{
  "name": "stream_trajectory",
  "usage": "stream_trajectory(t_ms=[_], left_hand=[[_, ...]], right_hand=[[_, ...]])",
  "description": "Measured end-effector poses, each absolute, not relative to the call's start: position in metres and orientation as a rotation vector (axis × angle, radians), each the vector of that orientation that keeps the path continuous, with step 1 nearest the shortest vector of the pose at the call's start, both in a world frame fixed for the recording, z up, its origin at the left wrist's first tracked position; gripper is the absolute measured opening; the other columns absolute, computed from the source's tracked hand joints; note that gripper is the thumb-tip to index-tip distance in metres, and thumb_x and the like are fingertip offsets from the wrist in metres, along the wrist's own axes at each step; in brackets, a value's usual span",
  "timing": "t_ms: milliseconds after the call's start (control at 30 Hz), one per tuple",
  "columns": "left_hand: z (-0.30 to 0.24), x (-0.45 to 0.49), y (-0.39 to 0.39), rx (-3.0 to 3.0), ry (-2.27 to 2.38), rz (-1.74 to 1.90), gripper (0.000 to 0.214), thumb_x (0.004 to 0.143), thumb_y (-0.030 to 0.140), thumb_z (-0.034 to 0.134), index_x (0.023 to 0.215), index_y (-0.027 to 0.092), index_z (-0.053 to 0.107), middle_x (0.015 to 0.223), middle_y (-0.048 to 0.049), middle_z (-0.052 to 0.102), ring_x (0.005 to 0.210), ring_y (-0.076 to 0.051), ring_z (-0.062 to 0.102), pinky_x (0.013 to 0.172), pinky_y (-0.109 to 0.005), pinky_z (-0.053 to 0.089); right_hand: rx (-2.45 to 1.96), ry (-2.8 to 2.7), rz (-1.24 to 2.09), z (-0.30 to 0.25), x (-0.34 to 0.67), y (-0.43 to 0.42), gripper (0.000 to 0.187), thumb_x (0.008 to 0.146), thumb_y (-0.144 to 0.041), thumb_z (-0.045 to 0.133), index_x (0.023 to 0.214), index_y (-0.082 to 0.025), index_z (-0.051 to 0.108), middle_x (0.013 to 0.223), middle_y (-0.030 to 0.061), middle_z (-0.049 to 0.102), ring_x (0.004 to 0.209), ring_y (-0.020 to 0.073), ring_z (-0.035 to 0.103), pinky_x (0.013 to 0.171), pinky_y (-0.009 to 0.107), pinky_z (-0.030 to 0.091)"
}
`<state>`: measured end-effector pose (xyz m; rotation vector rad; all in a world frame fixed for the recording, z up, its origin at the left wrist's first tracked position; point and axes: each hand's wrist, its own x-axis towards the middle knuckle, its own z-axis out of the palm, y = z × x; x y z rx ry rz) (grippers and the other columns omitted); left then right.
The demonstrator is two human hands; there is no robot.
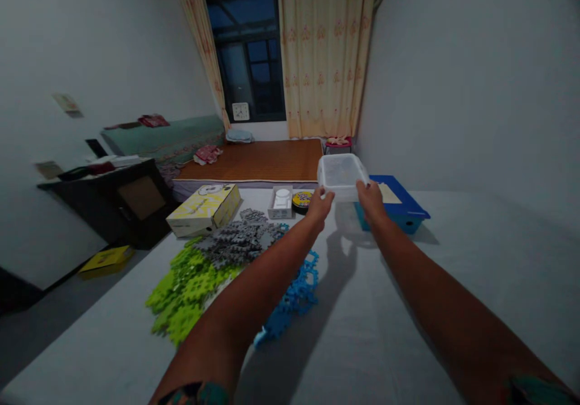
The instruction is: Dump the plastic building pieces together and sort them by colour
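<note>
Stretched out over the far part of the table, my left hand [321, 205] and my right hand [371, 198] both grip a clear plastic container [341, 172]. The left holds its near left corner, the right its near right corner. It is raised, and a shadow falls on the white surface below. Just behind my right hand is a blue storage box [403, 202] with a pale sheet on its lid. Left of the container lie a round yellow-and-black tin [301, 200] and a small white box [281, 204] with a white round item in it.
Interlocking plastic pieces lie in piles: green [185, 290], grey [244, 239] and blue [296, 290], the blue partly behind my left forearm. A yellow-and-white carton [206, 210] stands at the back left of the white table [362, 332]. Beyond is a low brown bed [272, 158].
</note>
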<state>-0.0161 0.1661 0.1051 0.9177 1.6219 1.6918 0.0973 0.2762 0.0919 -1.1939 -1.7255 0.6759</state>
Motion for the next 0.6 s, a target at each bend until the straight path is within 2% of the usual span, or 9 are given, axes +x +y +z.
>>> stream_trajectory(t_ms=[167, 333, 467, 533, 600], left_hand=[[0.111, 0.043, 0.205, 1.031, 1.498, 1.612, 0.048, 0.08, 0.035, 0.066, 0.125, 0.02, 0.06, 0.125, -0.0113, 0.066, 0.113, -0.025, 0.058, 0.094, -0.036, 0.045], [0.104, 0.074, 0.227, 1.087, 1.438, 1.513, 0.055, 0.074, 0.033, 0.071, 0.126, 0.017, 0.062, 0.115, -0.0109, 0.07, 0.105, -0.025, 0.064, 0.09, -0.035, 0.049], [0.101, 0.064, 0.225, 1.081, 1.506, 1.492, 0.053, 0.071, 0.026, 0.072, 0.123, 0.015, 0.064, 0.118, -0.0133, 0.069, 0.11, -0.027, 0.061, 0.092, -0.036, 0.048], [0.108, 0.043, 0.216, 1.068, 1.555, 1.511, 0.048, 0.073, 0.021, 0.068, 0.121, 0.014, 0.065, 0.121, -0.0136, 0.068, 0.113, -0.027, 0.059, 0.094, -0.037, 0.047], [0.12, 0.012, 0.199, 1.07, 1.577, 1.534, 0.042, 0.074, 0.018, 0.064, 0.116, 0.016, 0.068, 0.12, -0.0117, 0.068, 0.111, -0.024, 0.06, 0.093, -0.036, 0.047]], right_hand=[[-1.44, -1.67, 0.622, 0.103, 0.17, 0.317, 0.05, 0.092, -0.05, 0.036, 0.11, -0.013, 0.063, 0.098, 0.0167, 0.07, 0.096, 0.0301, 0.064, 0.076, 0.036, 0.051], [-1.599, -1.707, 0.57, 0.096, 0.212, 0.344, 0.049, 0.091, -0.048, 0.04, 0.1, -0.009, 0.067, 0.105, 0.0245, 0.068, 0.112, 0.0345, 0.06, 0.09, 0.041, 0.047], [-1.577, -1.662, 0.681, 0.09, 0.243, 0.365, 0.046, 0.09, -0.052, 0.044, 0.106, -0.014, 0.065, 0.12, 0.0229, 0.064, 0.12, 0.0347, 0.056, 0.092, 0.044, 0.048], [-1.577, -1.581, 0.91, 0.08, 0.252, 0.372, 0.047, 0.091, -0.054, 0.041, 0.109, -0.016, 0.063, 0.117, 0.0213, 0.066, 0.109, 0.0327, 0.062, 0.083, 0.044, 0.053], [-1.568, -1.54, 1.2, 0.069, 0.253, 0.374, 0.046, 0.089, -0.055, 0.046, 0.111, -0.018, 0.062, 0.105, 0.0179, 0.07, 0.089, 0.0292, 0.069, 0.072, 0.044, 0.056]])
